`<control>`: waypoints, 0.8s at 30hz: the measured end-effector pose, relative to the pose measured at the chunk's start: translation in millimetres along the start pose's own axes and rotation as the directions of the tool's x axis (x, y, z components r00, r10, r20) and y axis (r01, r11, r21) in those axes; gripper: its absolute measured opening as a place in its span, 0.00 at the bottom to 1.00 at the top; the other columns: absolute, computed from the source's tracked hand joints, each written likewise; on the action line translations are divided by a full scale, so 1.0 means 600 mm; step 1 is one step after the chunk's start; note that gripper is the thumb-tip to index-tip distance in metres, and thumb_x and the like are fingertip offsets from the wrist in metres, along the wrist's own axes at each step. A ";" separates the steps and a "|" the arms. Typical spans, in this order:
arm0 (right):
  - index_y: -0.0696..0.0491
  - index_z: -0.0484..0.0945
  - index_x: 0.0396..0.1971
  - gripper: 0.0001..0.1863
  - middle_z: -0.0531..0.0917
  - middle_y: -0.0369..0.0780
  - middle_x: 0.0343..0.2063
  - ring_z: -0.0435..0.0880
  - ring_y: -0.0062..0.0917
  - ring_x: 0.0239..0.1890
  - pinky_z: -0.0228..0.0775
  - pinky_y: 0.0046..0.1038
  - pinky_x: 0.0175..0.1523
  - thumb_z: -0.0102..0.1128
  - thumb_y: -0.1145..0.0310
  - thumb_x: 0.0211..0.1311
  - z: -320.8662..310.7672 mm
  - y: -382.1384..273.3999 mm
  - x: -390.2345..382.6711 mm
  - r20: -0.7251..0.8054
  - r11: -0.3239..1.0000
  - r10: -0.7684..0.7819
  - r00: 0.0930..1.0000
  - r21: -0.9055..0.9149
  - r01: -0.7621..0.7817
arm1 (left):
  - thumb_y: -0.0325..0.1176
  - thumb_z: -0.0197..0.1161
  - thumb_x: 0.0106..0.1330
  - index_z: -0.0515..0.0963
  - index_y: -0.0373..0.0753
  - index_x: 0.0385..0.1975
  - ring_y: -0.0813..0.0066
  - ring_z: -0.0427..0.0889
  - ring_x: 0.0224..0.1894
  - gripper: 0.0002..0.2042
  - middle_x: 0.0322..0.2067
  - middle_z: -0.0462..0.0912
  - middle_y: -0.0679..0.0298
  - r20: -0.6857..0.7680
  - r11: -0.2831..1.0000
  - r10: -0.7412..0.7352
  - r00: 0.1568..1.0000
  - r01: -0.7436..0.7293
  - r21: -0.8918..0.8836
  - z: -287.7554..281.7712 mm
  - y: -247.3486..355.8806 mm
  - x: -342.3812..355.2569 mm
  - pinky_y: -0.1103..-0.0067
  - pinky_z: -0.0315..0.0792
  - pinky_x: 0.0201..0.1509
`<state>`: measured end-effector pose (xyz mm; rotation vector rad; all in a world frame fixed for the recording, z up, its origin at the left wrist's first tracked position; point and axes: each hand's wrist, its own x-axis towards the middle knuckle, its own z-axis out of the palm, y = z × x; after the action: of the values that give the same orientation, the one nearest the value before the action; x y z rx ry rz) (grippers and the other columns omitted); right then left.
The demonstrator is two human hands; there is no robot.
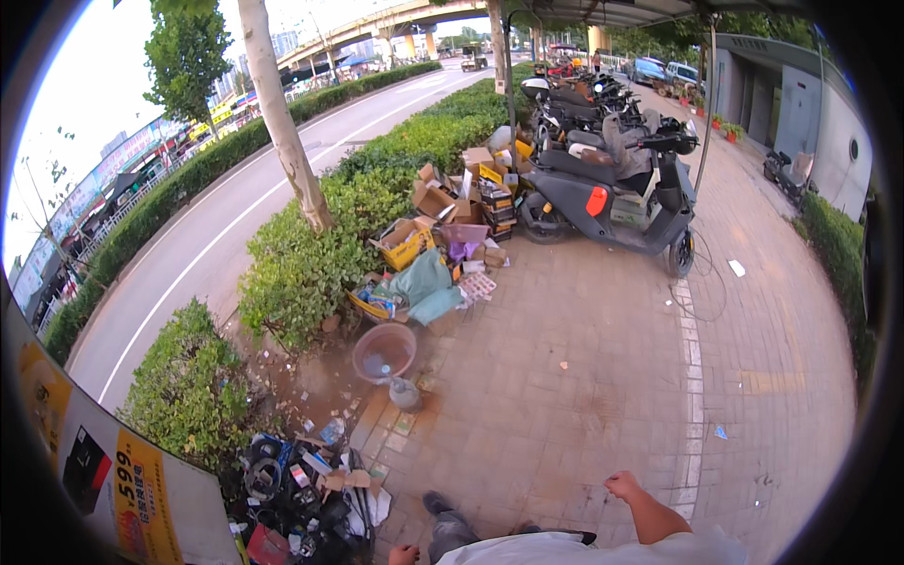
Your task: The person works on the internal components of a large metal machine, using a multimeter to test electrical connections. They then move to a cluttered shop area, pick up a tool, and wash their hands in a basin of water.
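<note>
My right hand [621, 485] hangs out to the side above the paving, its fingers loosely curled in, with nothing visible in them. At the lower edge, part of my left hand [404, 556] shows; its fingers are too cut off to read. Closest to the left hand lies a heap of scrap [311, 499] with black plastic parts, cables and torn cardboard. One of my shoes [436, 503] steps forward on the bricks. Neither hand touches anything that I can see.
Ahead left sit a round brown basin [384, 351], a grey bag [405, 395], a green sack [421, 284] and cardboard boxes [438, 200] along the hedge [306, 273]. A dark electric scooter [612, 188] stands at the canopy post. A sign board [122, 471] borders the left.
</note>
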<state>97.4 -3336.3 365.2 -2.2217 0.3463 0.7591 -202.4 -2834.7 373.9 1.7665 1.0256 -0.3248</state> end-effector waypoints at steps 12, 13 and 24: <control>0.52 0.82 0.30 0.19 0.82 0.45 0.26 0.81 0.33 0.31 0.72 0.31 0.37 0.61 0.53 0.43 0.224 -0.260 0.128 0.057 0.982 0.026 0.998 -0.188 -0.015 | 0.42 0.50 0.57 0.76 0.36 0.30 0.69 0.67 0.16 0.15 0.13 0.68 0.65 -0.086 0.994 -0.086 0.993 0.091 0.053 -0.296 0.029 0.401 0.73 0.63 0.18; 0.51 0.82 0.30 0.19 0.82 0.45 0.26 0.81 0.33 0.31 0.72 0.31 0.38 0.61 0.52 0.43 0.231 -0.280 0.129 0.061 0.982 0.036 0.997 -0.186 -0.024 | 0.42 0.50 0.57 0.76 0.37 0.30 0.70 0.66 0.15 0.15 0.12 0.67 0.66 -0.097 0.992 -0.028 0.995 0.039 0.117 -0.329 0.045 0.444 0.73 0.62 0.17; 0.46 0.82 0.33 0.21 0.82 0.44 0.31 0.80 0.36 0.34 0.72 0.33 0.42 0.57 0.47 0.44 0.231 -0.439 0.278 0.063 0.965 0.151 0.986 -0.227 -0.134 | 0.39 0.55 0.58 0.76 0.36 0.36 0.77 0.76 0.28 0.13 0.25 0.78 0.61 -0.142 0.953 0.286 0.948 -0.296 -0.055 -0.393 0.438 0.649 0.77 0.70 0.31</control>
<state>291.6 -3057.3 337.4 -2.3856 0.4019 1.0044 176.1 -2470.3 398.0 1.8584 0.8397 0.0174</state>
